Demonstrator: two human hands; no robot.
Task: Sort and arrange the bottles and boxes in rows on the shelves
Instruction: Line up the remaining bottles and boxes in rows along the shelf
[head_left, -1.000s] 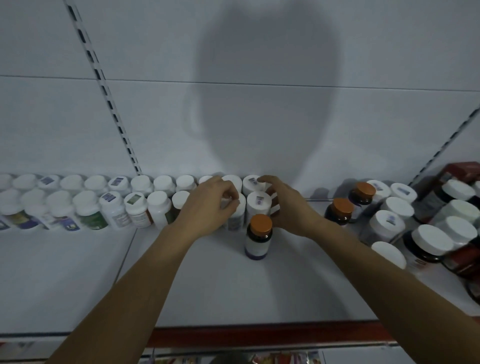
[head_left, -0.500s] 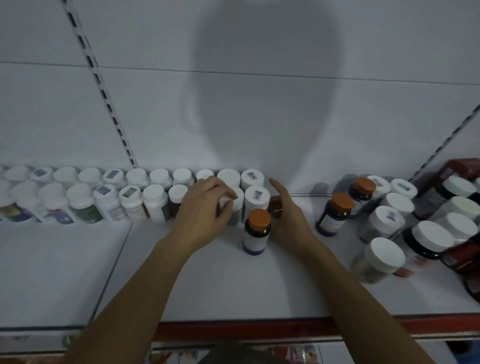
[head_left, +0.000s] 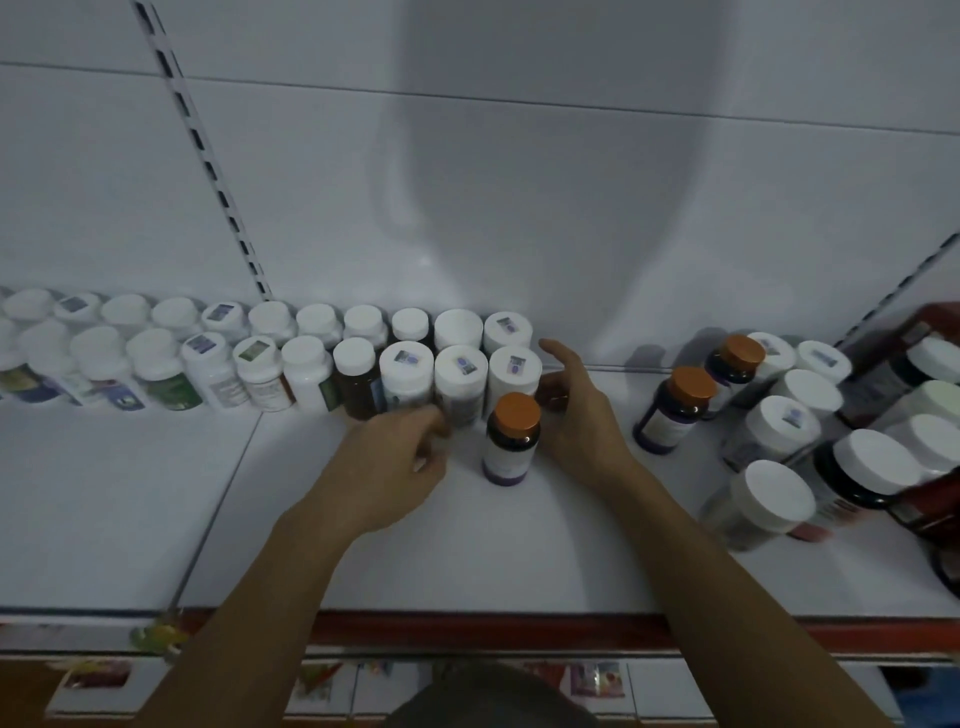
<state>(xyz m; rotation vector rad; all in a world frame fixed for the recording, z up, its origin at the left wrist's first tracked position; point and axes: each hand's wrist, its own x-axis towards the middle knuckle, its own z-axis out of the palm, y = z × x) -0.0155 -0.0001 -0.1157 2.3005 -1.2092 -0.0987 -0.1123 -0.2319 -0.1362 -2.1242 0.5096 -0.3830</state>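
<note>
Two rows of white-capped bottles (head_left: 306, 364) run along the back of the white shelf (head_left: 363, 551), packed cap to cap from the left edge to about the middle. All are closed and their contents are hidden. Several caps carry small printed stickers. The body labels are green, blue and white, with the text too blurred to read.

Just in front of the right end of the rows stands an orange-capped bottle (head_left: 511, 441). It is upright, of dark amber glass, with a white label ending in a purple band at the base. No writing on it is legible.

The left hand (head_left: 395, 467) sits just left of it, fingers loosely curled near the front-row bottles and gripping nothing visible. The right hand (head_left: 579, 415) is just right of it, index finger stretched toward the back. There is a dark shape under its other fingers, and I cannot tell whether it grips that. The hands are apart, with the bottle between them.

Further right stand two more orange-capped bottles (head_left: 678, 410), then a loose cluster of white-lidded jars (head_left: 779, 493), unsorted. A red strip (head_left: 519, 629) edges the shelf front.
</note>
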